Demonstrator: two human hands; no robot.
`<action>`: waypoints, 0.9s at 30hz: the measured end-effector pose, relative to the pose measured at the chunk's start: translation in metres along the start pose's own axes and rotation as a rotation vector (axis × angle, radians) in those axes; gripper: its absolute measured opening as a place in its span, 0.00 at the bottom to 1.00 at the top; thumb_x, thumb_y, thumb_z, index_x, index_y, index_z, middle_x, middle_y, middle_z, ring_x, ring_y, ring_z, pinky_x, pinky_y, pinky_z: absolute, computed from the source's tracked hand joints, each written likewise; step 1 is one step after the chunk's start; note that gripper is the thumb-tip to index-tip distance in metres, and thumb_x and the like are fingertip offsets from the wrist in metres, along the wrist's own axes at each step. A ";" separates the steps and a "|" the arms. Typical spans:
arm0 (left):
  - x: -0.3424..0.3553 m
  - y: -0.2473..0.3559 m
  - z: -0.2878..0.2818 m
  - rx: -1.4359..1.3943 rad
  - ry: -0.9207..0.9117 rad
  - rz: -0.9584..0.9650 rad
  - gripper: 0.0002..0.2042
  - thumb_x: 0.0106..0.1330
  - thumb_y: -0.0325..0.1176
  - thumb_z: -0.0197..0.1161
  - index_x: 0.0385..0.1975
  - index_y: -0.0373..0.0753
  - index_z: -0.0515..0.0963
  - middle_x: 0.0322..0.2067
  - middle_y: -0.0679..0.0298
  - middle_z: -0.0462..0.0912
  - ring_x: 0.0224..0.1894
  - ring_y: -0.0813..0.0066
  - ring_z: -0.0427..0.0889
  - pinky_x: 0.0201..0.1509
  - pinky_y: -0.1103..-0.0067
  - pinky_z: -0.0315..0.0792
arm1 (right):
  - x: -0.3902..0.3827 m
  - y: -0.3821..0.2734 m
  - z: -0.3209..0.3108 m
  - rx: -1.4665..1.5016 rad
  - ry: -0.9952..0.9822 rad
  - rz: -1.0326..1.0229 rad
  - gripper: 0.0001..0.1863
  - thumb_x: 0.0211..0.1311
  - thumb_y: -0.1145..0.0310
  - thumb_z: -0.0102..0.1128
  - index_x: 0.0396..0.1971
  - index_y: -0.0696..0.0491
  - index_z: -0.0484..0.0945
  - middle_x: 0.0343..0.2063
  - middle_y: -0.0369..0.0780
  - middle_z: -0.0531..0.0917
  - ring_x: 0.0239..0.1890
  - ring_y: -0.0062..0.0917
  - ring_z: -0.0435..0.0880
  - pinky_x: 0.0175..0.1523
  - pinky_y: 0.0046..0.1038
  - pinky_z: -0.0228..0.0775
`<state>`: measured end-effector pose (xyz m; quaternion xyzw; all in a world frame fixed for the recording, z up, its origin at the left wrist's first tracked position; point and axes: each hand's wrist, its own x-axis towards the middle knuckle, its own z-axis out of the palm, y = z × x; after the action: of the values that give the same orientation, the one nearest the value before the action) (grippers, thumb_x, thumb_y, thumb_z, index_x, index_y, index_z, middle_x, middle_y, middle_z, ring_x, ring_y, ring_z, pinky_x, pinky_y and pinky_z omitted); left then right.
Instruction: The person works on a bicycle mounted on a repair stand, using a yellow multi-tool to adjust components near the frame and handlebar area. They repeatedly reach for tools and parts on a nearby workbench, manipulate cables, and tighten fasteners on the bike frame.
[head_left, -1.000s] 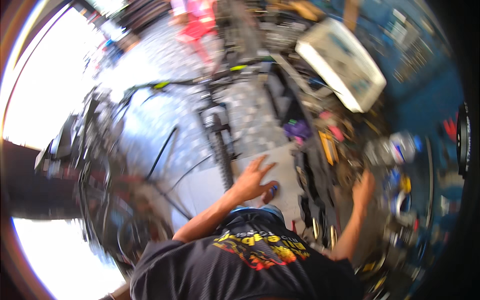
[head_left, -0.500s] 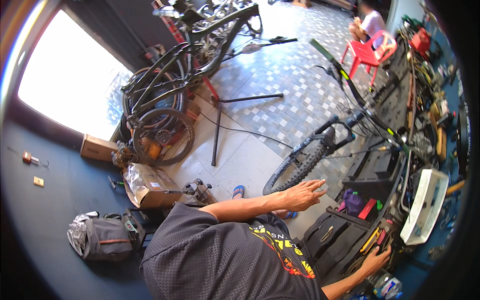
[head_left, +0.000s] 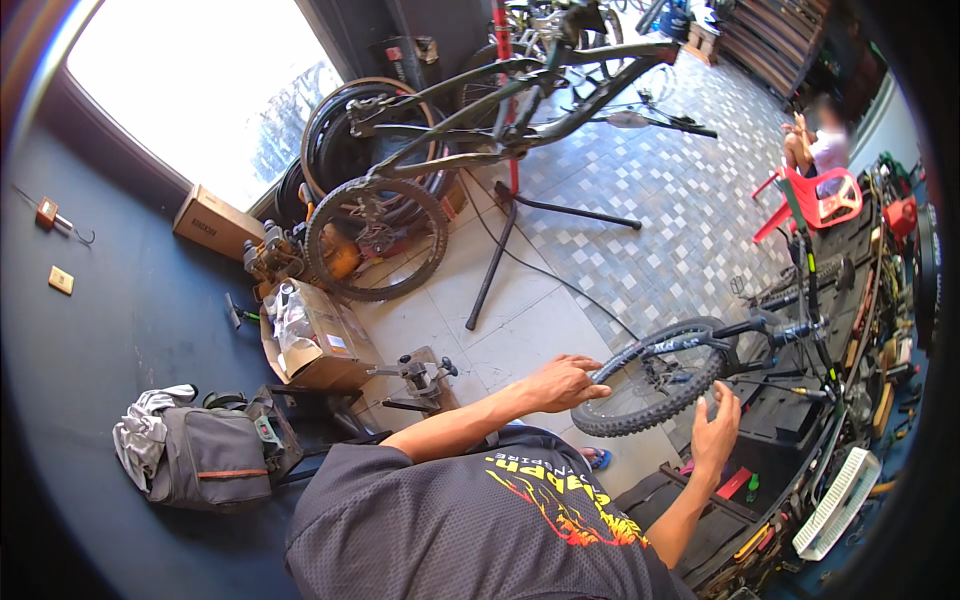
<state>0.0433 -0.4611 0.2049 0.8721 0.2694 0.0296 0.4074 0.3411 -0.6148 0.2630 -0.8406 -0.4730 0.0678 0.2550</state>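
Observation:
My left hand (head_left: 566, 384) reaches over beside the left edge of a bicycle's front wheel (head_left: 635, 420), fingers extended. Whether it touches the tyre I cannot tell. Just right of the tyre is my right hand (head_left: 714, 430), raised, fingers apart and apparently holding nothing. The wheel sits in a black fork (head_left: 726, 344) of a bike whose handlebar (head_left: 810, 280) lies to the right. Below that bike are black cases (head_left: 775, 410), small tools (head_left: 755, 540) and a white plastic basket (head_left: 836, 500).
A bare frame (head_left: 600, 100) hangs on a red stand with black legs (head_left: 490, 280) on the floor, near spare wheels (head_left: 375, 235). A cardboard box (head_left: 325, 365) and grey bag (head_left: 210, 460) are at left. A seated person (head_left: 828, 150) is on a red chair (head_left: 835, 205) behind.
The view has swung left, so the room shifts right in frame. My right hand has risen from among the tools to beside the front wheel. My left hand stays outstretched near that wheel.

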 end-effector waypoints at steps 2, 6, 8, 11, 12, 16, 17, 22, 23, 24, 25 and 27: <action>-0.033 -0.030 -0.021 -0.013 0.062 -0.076 0.29 0.80 0.60 0.52 0.53 0.39 0.88 0.71 0.46 0.73 0.73 0.49 0.70 0.77 0.59 0.62 | 0.006 -0.040 0.023 0.000 -0.066 -0.069 0.22 0.65 0.71 0.67 0.58 0.56 0.79 0.48 0.47 0.82 0.54 0.44 0.82 0.61 0.43 0.72; -0.088 -0.077 -0.056 0.068 0.104 -0.249 0.30 0.78 0.62 0.53 0.60 0.42 0.85 0.72 0.45 0.72 0.73 0.46 0.71 0.76 0.58 0.64 | 0.014 -0.105 0.056 0.053 -0.189 -0.171 0.21 0.65 0.70 0.67 0.57 0.55 0.80 0.48 0.47 0.82 0.55 0.45 0.81 0.61 0.43 0.72; -0.109 -0.089 -0.066 0.052 0.162 -0.286 0.30 0.78 0.62 0.54 0.62 0.42 0.84 0.72 0.45 0.71 0.73 0.46 0.70 0.75 0.57 0.66 | 0.014 -0.130 0.069 0.125 -0.254 -0.212 0.21 0.65 0.70 0.67 0.57 0.55 0.80 0.49 0.47 0.83 0.55 0.45 0.81 0.62 0.44 0.72; -0.130 -0.103 -0.077 0.056 0.216 -0.320 0.30 0.77 0.61 0.56 0.64 0.43 0.82 0.73 0.45 0.71 0.73 0.44 0.71 0.74 0.57 0.68 | 0.011 -0.157 0.085 0.104 -0.309 -0.295 0.21 0.65 0.69 0.67 0.58 0.54 0.80 0.50 0.47 0.83 0.56 0.46 0.81 0.62 0.44 0.72; -0.133 -0.107 -0.079 0.073 0.243 -0.317 0.30 0.77 0.61 0.56 0.65 0.43 0.81 0.73 0.45 0.70 0.73 0.44 0.71 0.73 0.56 0.69 | 0.009 -0.163 0.089 0.127 -0.337 -0.285 0.21 0.66 0.68 0.67 0.58 0.54 0.80 0.51 0.47 0.83 0.57 0.46 0.81 0.63 0.44 0.72; -0.136 -0.115 -0.081 0.024 0.294 -0.293 0.27 0.77 0.56 0.60 0.65 0.44 0.80 0.72 0.44 0.71 0.71 0.42 0.73 0.73 0.57 0.71 | 0.005 -0.180 0.097 0.123 -0.385 -0.342 0.21 0.66 0.66 0.66 0.58 0.54 0.81 0.51 0.48 0.83 0.56 0.47 0.81 0.62 0.44 0.73; -0.134 -0.115 -0.081 0.030 0.293 -0.274 0.27 0.77 0.55 0.61 0.65 0.43 0.80 0.72 0.44 0.71 0.70 0.42 0.74 0.72 0.57 0.71 | 0.005 -0.182 0.097 0.118 -0.393 -0.332 0.21 0.66 0.66 0.67 0.58 0.54 0.81 0.51 0.48 0.83 0.56 0.47 0.81 0.62 0.44 0.73; -0.123 -0.113 -0.081 0.001 0.233 -0.236 0.25 0.77 0.53 0.62 0.66 0.43 0.79 0.72 0.44 0.71 0.71 0.42 0.73 0.73 0.58 0.71 | 0.002 -0.182 0.090 0.103 -0.373 -0.295 0.20 0.66 0.66 0.67 0.57 0.53 0.81 0.51 0.47 0.84 0.56 0.47 0.81 0.62 0.44 0.73; -0.120 -0.112 -0.082 -0.007 0.222 -0.226 0.25 0.77 0.53 0.62 0.66 0.44 0.79 0.72 0.44 0.71 0.71 0.42 0.73 0.73 0.59 0.71 | 0.000 -0.180 0.088 0.096 -0.353 -0.307 0.21 0.66 0.67 0.67 0.57 0.53 0.81 0.49 0.47 0.84 0.55 0.45 0.82 0.60 0.43 0.74; -0.117 -0.111 -0.081 -0.002 0.207 -0.204 0.25 0.77 0.53 0.62 0.66 0.44 0.79 0.72 0.44 0.71 0.71 0.43 0.73 0.73 0.59 0.70 | -0.002 -0.177 0.087 0.090 -0.324 -0.305 0.21 0.65 0.68 0.67 0.58 0.53 0.81 0.48 0.46 0.84 0.53 0.44 0.83 0.59 0.42 0.75; -0.114 -0.110 -0.081 -0.013 0.194 -0.193 0.25 0.77 0.52 0.62 0.66 0.44 0.79 0.72 0.44 0.71 0.71 0.43 0.73 0.73 0.59 0.70 | -0.006 -0.174 0.085 0.081 -0.289 -0.295 0.21 0.65 0.69 0.67 0.58 0.52 0.81 0.46 0.45 0.84 0.52 0.43 0.84 0.58 0.41 0.76; -0.106 -0.107 -0.080 0.004 0.173 -0.152 0.25 0.76 0.52 0.63 0.66 0.44 0.79 0.72 0.44 0.71 0.71 0.43 0.73 0.73 0.59 0.70 | -0.013 -0.165 0.080 0.070 -0.264 -0.260 0.21 0.64 0.70 0.67 0.57 0.52 0.81 0.47 0.45 0.85 0.51 0.42 0.84 0.58 0.41 0.76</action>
<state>-0.1165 -0.4020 0.1979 0.8441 0.3690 0.0733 0.3821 0.1801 -0.5271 0.2733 -0.7467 -0.6045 0.1602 0.2266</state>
